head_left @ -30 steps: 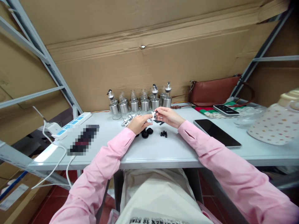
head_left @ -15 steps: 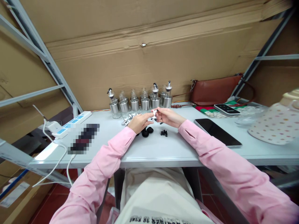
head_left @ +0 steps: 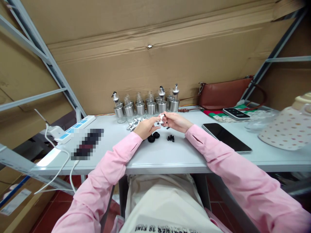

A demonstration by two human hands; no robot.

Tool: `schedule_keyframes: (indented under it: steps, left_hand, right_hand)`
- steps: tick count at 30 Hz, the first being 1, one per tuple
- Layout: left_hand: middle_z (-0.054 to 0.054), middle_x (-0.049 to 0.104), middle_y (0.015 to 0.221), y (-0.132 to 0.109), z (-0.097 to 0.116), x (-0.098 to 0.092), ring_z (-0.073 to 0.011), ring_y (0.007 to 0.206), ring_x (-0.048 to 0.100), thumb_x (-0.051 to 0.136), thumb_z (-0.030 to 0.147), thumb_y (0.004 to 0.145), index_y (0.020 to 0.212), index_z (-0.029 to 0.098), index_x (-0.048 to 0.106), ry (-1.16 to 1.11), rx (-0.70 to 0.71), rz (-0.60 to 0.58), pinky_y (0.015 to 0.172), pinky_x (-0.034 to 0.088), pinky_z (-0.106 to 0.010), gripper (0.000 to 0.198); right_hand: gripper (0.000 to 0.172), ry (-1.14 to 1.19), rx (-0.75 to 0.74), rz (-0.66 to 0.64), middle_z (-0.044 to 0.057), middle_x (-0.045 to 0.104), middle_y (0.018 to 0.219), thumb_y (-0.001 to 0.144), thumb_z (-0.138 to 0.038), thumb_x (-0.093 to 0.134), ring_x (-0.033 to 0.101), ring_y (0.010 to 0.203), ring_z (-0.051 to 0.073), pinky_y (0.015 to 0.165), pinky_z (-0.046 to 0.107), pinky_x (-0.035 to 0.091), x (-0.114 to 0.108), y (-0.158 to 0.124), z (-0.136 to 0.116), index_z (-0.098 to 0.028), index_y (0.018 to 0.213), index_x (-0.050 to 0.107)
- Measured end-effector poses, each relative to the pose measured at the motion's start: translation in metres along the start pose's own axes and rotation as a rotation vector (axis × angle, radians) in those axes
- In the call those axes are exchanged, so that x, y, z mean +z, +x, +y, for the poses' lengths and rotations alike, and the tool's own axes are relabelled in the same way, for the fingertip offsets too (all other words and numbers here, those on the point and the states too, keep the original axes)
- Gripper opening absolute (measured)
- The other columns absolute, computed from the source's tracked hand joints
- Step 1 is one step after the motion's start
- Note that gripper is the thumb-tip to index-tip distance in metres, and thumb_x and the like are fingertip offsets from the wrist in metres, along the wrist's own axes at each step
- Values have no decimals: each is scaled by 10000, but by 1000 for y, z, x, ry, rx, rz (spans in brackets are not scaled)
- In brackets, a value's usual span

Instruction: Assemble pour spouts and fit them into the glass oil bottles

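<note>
Between my two hands, a little above the table, is a small white and silver pourer spout (head_left: 161,118) with a dark tip. My left hand (head_left: 145,127) has its fingertips closed on the left side of it, with the thumb lower down. From the right, my right hand (head_left: 177,121) pinches the same spout near its dark end; fingers hide part of it. Round black stoppers (head_left: 152,138) lie below my left hand. Several small black caps (head_left: 171,138) sit in front of my right hand. A pile of silver spouts (head_left: 133,123) is partly behind my left hand.
Glass bottles with steel sleeves (head_left: 140,108) stand in rows at the back, some with pourers fitted. To the right are a tablet (head_left: 225,137), a phone (head_left: 235,113), a brown bag (head_left: 223,94) and a dotted cover (head_left: 286,129). A power strip (head_left: 75,129) lies left.
Both hands stay in nearly the same place, holding the spout. It has turned slightly between the fingers, and the rest of the table looks the same.
</note>
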State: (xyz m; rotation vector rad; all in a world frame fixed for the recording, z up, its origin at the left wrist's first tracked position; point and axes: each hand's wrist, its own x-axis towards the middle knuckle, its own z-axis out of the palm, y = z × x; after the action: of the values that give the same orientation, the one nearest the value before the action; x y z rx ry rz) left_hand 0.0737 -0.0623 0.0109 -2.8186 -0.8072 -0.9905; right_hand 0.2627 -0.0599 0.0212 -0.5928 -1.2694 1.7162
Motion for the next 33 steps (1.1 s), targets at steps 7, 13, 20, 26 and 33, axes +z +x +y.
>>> schedule_keyframes:
  steps: [7,13,20,26,33]
  left_hand:
    - [-62,619,1008,1,-5,-11,-119,737,598,400,163,848,1101,159,453,-57,-117,14,727,461,-249,259]
    - [-53,622,888,2,-32,-21,-182,890,551,426,111,807,843,171,594,102,-172,-197,824,432,-319,181]
    - [-26,607,739,2,-36,-31,-143,735,538,531,278,793,703,152,613,97,-246,-301,708,408,-253,176]
    - [42,476,497,1,-23,-28,-85,479,413,610,451,715,646,152,602,31,-364,-341,506,293,-208,307]
    - [47,463,476,1,-20,-18,-86,461,393,572,329,760,688,168,631,69,-349,-333,517,277,-210,186]
  right_hand:
    - [272,38,-38,173,-33,478,628,804,-435,549,464,575,79,592,226,422,-4,3,-4,-167,753,556]
    - [310,16,-25,250,-1,562,695,816,-465,519,501,592,88,582,231,439,-10,6,-4,-172,716,526]
    - [313,59,3,263,1,556,675,839,-438,499,510,569,87,557,229,446,-10,6,-3,-162,691,516]
    - [298,62,17,247,8,569,676,840,-436,497,523,584,100,567,239,446,-13,7,-3,-174,698,510]
    - [300,61,20,259,9,575,682,837,-430,503,529,588,102,561,238,440,-12,6,-2,-172,685,529]
